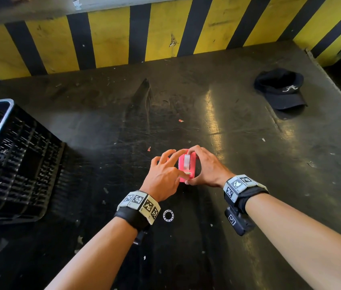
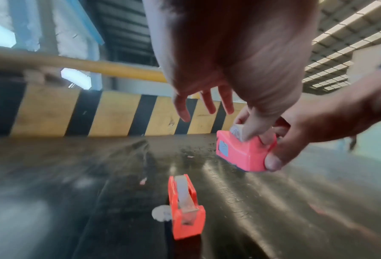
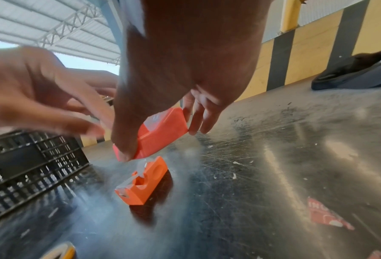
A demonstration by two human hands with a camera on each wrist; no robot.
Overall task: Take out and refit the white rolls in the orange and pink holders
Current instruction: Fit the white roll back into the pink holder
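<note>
— What are we holding?

— The pink holder (image 1: 187, 168), lifted just off the dark scratched table (image 1: 249, 143). Our right hand (image 1: 205, 167) grasps it, thumb at the near end and fingers curled round the far side. It is a small blocky dispenser, bright pink, with a pale sticker on one flank in the left wrist view.

— And the roll?

— A white roll (image 1: 187, 162) sits in the slot on top, standing on edge, part of it above the pink walls. Our left hand (image 1: 165, 174) has its thumb and forefinger pinching that roll, the other fingers spread loose.

— Where is the other one?

— The orange holder (image 2: 186, 208) stands on the table below our hands, nearer to us, hidden from the head camera. It carries its own whitish roll (image 2: 183, 189), with a strip drawn down to the cutter end.

— Anything else around?

— A black slatted crate (image 1: 8, 160) at our left, a black cap (image 1: 280, 88) far right, a small white ring (image 1: 168, 215) by our left wrist, and the yellow-and-black striped wall (image 1: 165, 32) behind.
</note>
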